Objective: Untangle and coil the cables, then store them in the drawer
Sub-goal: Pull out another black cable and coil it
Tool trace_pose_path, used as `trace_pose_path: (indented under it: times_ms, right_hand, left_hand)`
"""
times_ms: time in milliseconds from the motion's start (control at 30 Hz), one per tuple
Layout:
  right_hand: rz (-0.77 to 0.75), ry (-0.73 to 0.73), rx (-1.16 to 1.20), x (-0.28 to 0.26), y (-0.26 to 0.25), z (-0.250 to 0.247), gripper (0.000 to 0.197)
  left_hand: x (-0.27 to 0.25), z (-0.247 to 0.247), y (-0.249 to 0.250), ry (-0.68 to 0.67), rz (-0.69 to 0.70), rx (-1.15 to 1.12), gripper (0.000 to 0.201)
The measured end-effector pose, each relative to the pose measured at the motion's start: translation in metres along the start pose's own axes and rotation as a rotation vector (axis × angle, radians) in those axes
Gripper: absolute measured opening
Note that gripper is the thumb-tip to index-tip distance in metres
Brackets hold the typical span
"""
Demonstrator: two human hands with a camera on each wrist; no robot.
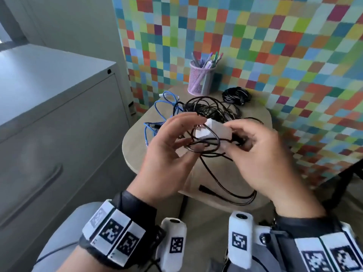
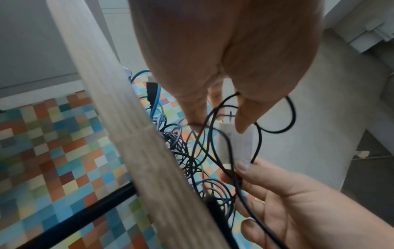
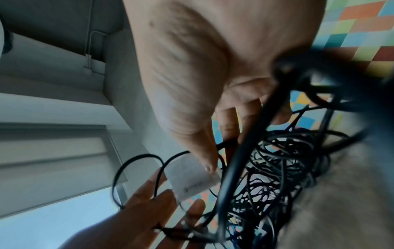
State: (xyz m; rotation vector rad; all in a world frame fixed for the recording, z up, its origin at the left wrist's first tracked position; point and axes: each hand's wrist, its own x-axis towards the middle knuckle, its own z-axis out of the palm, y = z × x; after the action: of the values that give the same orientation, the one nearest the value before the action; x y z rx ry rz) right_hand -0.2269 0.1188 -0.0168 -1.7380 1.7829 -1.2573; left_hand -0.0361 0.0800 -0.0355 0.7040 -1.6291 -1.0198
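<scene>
Going left to right: the grey drawer cabinet (image 1: pixel 59 118) sits well off to the outside of the left hand (image 1: pixel 169 154), its drawer not open yet. The left hand is held palm-up with fingers spread and only loosely curved. Thin black loops drape across its fingers, but I can't tell if it's actually pinching anything.

Just beyond its fingertips is the white adapter block (image 1: pixel 208 129), boxy, smooth hard plastic, its long axis running sideways from one hand to the other. The black cable (image 1: pixel 204 148) loops round it — thin, rubbery, springy. The right hand (image 1: pixel 261 154) has its thumb and fingers curled round the block's far end, so that's the hand in charge, and the block has to come out through that loop toward the right.

Past both hands, on the round wooden worktop (image 1: pixel 137 146), the rest of the tangle (image 1: pixel 212 108) lies in a heap, with a blue cable (image 1: pixel 163 107) on the left-hand side.
</scene>
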Motion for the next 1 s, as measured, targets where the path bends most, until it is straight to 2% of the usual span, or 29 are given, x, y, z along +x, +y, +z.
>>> trace_pose_path:
  times_ms: [67, 133, 233, 300, 367, 400, 467, 567, 667, 733, 767, 867, 1000]
  right_hand:
    - [0.016, 0.087, 0.031, 0.000, 0.008, 0.000, 0.035]
    - [0.039, 0.099, 0.092, 0.001, 0.008, -0.007, 0.039]
    - [0.112, -0.043, 0.180, -0.001, 0.006, -0.020, 0.065]
    - [0.153, -0.143, 0.299, -0.003, 0.004, -0.025, 0.073]
    - [0.167, -0.140, 0.372, -0.003, 0.009, -0.029, 0.067]
    - [0.146, -0.097, 0.333, -0.002, 0.012, -0.030, 0.063]
    - [0.094, 0.022, 0.212, -0.001, 0.017, -0.030, 0.060]
    - [0.048, 0.123, 0.174, -0.002, 0.015, -0.026, 0.057]
    - [-0.018, 0.128, 0.199, -0.003, 0.008, -0.022, 0.047]
    - [-0.071, 0.069, 0.184, -0.005, 0.003, -0.017, 0.047]
    - [-0.093, 0.035, 0.181, -0.006, 0.001, -0.015, 0.048]
    - [-0.064, -0.022, 0.240, -0.006, 0.001, -0.011, 0.053]
    - [-0.018, -0.033, 0.146, -0.003, 0.012, -0.016, 0.054]
  left_hand:
    - [0.001, -0.002, -0.001, 0.048, -0.018, 0.113, 0.037]
    - [0.002, -0.004, -0.003, 0.141, 0.005, 0.186, 0.033]
    - [0.006, -0.001, -0.007, 0.208, -0.037, 0.200, 0.040]
    - [0.005, 0.001, -0.007, 0.219, -0.093, 0.213, 0.043]
    - [0.003, 0.001, -0.002, 0.200, -0.133, 0.148, 0.036]
    - [0.001, 0.002, 0.003, 0.165, -0.149, 0.047, 0.030]
    - [-0.003, 0.003, 0.012, 0.021, -0.169, -0.109, 0.027]
    - [-0.011, 0.012, 0.019, -0.180, -0.175, -0.006, 0.043]
    - [-0.014, 0.017, 0.014, -0.170, -0.243, 0.075, 0.077]
    - [-0.014, 0.016, 0.013, -0.143, -0.272, 0.078, 0.085]
    - [-0.013, 0.016, 0.013, -0.134, -0.256, 0.093, 0.079]
    - [-0.009, 0.015, 0.016, -0.057, -0.183, 0.155, 0.032]
    - [-0.007, 0.008, 0.009, 0.104, -0.138, 0.187, 0.025]
